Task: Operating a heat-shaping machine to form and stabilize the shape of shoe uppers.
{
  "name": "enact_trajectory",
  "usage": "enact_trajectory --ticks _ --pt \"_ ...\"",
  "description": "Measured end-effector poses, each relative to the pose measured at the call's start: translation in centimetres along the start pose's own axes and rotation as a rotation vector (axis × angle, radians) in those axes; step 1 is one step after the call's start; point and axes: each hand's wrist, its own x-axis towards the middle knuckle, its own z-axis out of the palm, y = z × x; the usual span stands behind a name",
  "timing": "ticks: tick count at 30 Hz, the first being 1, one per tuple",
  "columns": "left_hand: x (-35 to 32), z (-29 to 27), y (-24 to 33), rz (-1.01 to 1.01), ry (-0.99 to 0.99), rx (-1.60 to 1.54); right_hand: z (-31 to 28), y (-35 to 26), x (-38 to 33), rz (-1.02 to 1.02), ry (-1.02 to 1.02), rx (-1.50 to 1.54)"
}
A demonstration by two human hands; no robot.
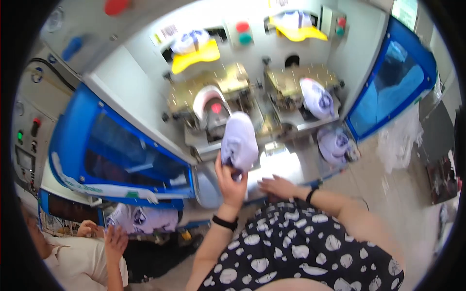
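My left hand (232, 186) grips a white shoe upper (240, 140) by its lower end, with the rounded end pointing up toward the machine. The upper is held in front of the left station, where a pale horseshoe-shaped pad (209, 99) curves round a mould with a red mark. My right hand (278, 186) is empty, fingers stretched out, by the front edge of the shiny metal ledge (281, 165). At the right station sits another white upper (317, 99). More white uppers (335, 144) lie at the ledge's right end.
Two uppers (191, 41) (296, 19) rest over yellow tongue-shaped supports (196, 56) higher up. Blue-framed window doors stand either side, left (131, 150) and right (393, 77). A co-worker's hand (115, 240) is at lower left beside white uppers (155, 218). Clear plastic (400, 138) hangs right.
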Motion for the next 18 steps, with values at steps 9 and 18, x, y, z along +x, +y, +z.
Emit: enact_trajectory --ticks 9,18 --pt "-5.7 0.8 -3.8 -0.129 -0.405 -0.004 -4.6 2.4 -4.9 0.316 0.414 0.286" --pt "-8.5 -0.6 -5.5 -0.414 -0.215 0.542 -6.6 2.4 -8.8 0.377 0.534 0.27"
